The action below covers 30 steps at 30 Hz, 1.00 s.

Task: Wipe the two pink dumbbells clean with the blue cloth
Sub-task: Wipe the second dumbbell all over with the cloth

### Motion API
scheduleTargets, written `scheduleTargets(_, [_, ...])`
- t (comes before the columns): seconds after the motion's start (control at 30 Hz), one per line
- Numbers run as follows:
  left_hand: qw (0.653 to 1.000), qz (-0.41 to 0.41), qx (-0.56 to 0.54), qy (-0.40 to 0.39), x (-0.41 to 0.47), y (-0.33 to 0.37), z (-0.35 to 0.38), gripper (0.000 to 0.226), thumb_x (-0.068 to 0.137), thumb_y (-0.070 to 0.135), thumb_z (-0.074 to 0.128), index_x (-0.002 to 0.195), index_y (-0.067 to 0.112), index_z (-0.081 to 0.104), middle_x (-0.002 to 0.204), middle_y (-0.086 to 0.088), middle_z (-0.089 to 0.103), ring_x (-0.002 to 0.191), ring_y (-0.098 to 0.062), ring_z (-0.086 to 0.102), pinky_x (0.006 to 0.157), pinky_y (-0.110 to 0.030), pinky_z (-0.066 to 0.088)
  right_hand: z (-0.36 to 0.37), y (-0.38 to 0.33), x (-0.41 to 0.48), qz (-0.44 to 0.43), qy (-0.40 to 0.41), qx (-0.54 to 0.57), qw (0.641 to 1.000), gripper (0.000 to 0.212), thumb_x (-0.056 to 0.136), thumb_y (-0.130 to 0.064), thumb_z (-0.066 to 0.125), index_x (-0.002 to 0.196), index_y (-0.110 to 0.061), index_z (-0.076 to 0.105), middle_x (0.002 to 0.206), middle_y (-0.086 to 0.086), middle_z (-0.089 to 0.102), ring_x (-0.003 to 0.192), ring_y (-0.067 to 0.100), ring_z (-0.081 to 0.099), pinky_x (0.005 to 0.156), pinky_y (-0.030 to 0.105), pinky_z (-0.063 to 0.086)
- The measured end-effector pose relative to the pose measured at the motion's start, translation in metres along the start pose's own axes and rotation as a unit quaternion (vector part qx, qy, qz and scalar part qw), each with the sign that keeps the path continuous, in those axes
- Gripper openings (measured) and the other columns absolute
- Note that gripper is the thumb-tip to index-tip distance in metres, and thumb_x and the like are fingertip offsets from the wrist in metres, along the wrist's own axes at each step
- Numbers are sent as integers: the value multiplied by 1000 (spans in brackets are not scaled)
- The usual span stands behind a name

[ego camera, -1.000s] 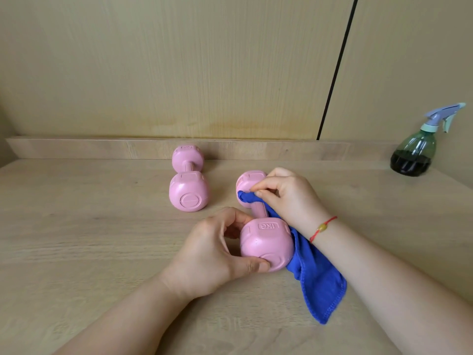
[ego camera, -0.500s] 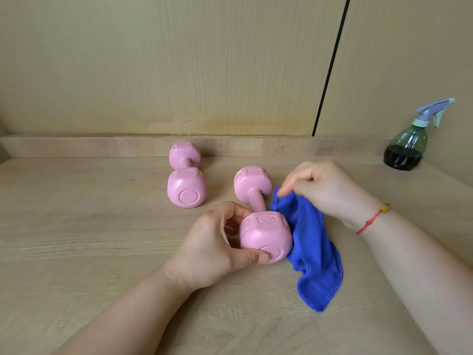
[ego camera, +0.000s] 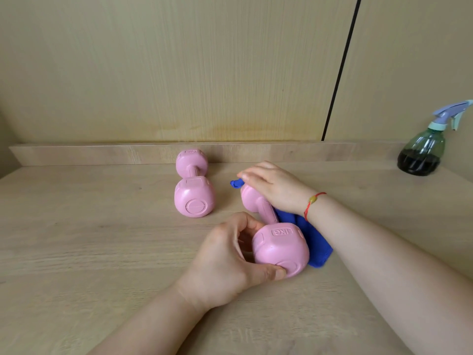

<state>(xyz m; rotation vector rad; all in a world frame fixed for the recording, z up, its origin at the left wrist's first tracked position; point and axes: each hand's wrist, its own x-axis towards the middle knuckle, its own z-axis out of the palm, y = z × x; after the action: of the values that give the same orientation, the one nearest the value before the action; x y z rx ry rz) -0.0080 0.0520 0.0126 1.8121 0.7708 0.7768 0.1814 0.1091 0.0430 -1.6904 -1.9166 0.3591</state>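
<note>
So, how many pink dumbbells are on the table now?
2. The left dumbbell lies alone near the back ledge. The right dumbbell lies closer; the left hand grips its near end, the right hand holds the blue cloth over its far end. None seems hidden.

I see smooth, matt pink coating, plastic or vinyl, on the 1 kg dumbbell (ego camera: pixel 280 248) within my left fingers (ego camera: pixel 245 221). The blue cloth (ego camera: pixel 316 242) under my right fingers (ego camera: pixel 256 172) looks soft and napped. The table (ego camera: pixel 89 239) below them is matt wood-grain.
</note>
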Motion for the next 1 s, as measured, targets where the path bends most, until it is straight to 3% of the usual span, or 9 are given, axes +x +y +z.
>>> scheduleTargets(0.17, [1000, -5, -9, -9, 0, 1, 0, 50, 56, 2, 93, 94, 14, 63, 77, 10, 70, 68, -7, 65, 65, -23, 54, -5, 4, 13, 117, 1, 63, 991, 53, 104, -46, 29, 120, -11, 66, 121, 1, 64, 114, 20, 54, 103, 30, 36])
scheduleTargets(0.27, [1000, -2, -5, -8, 2, -1, -1, 52, 53, 7, 94, 93, 16, 63, 82, 4, 72, 71, -10, 66, 68, -30, 56, -1, 9, -3, 161, 17, 152, 975, 53, 105, -45, 28, 141, -13, 49, 136, -2, 51, 130, 13, 42, 101, 19, 24])
scheduleTargets(0.37, [1000, 1, -2, -6, 1, -2, -2, 51, 54, 9, 94, 93, 16, 62, 83, 0, 72, 70, -11, 64, 67, -31, 55, 2, 14, -21, 168, 24, 207, 964, 55, 105, -48, 24, 150, -18, 35, 150, -6, 38, 139, 8, 29, 103, 16, 16])
scheduleTargets(0.5, [1000, -1, 9, -1, -1, -1, -1, 51, 54, 14, 95, 92, 19, 62, 86, -1, 72, 72, -12, 65, 70, -37, 56, 3, 20, -28, 180, 39, 243, 952, 56, 103, -52, 27, 147, -20, 41, 143, -10, 42, 130, 0, 33, 110, 18, 17])
scheduleTargets(0.57, [1000, 2, 10, -1, -2, -1, -2, 51, 54, 15, 95, 92, 20, 61, 86, 0, 72, 73, -11, 66, 71, -35, 56, 3, 26, -34, 168, 37, 256, 951, 52, 102, -51, 33, 144, -24, 44, 145, -14, 43, 133, 0, 35, 119, 27, 19])
scheduleTargets(0.63, [1000, 6, 14, 1, -2, 0, -2, 51, 55, 15, 95, 93, 20, 61, 87, 1, 72, 73, -10, 66, 70, -32, 56, 3, 32, -44, 155, 20, 223, 962, 46, 100, -44, 43, 143, -27, 44, 143, -11, 49, 134, 7, 42, 118, 33, 26])
scheduleTargets(0.77, [1000, 10, 22, 7, -2, -1, -1, 52, 55, 16, 96, 93, 21, 61, 87, 4, 71, 73, -9, 66, 69, -27, 56, -7, 34, -68, 169, 59, 40, 983, 48, 98, -10, 49, 145, -19, 44, 144, 3, 51, 130, 21, 48, 107, 27, 35])
scheduleTargets(0.87, [999, 13, 30, 12, -2, -1, -1, 53, 53, 19, 97, 93, 23, 63, 87, 4, 72, 78, -17, 70, 73, -31, 57, -21, 26, -85, 174, 146, 55, 972, 47, 91, 4, 45, 131, -16, 59, 134, 2, 60, 126, 16, 53, 103, 22, 37])
scheduleTargets(1.0, [999, 17, 30, 11, -2, -1, -2, 54, 53, 16, 97, 94, 20, 63, 89, 1, 72, 76, -11, 69, 75, -29, 58, -40, -1, -104, 123, 204, 117, 964, 34, 88, 0, 51, 106, -22, 69, 104, -6, 73, 101, 14, 66, 94, 34, 50])
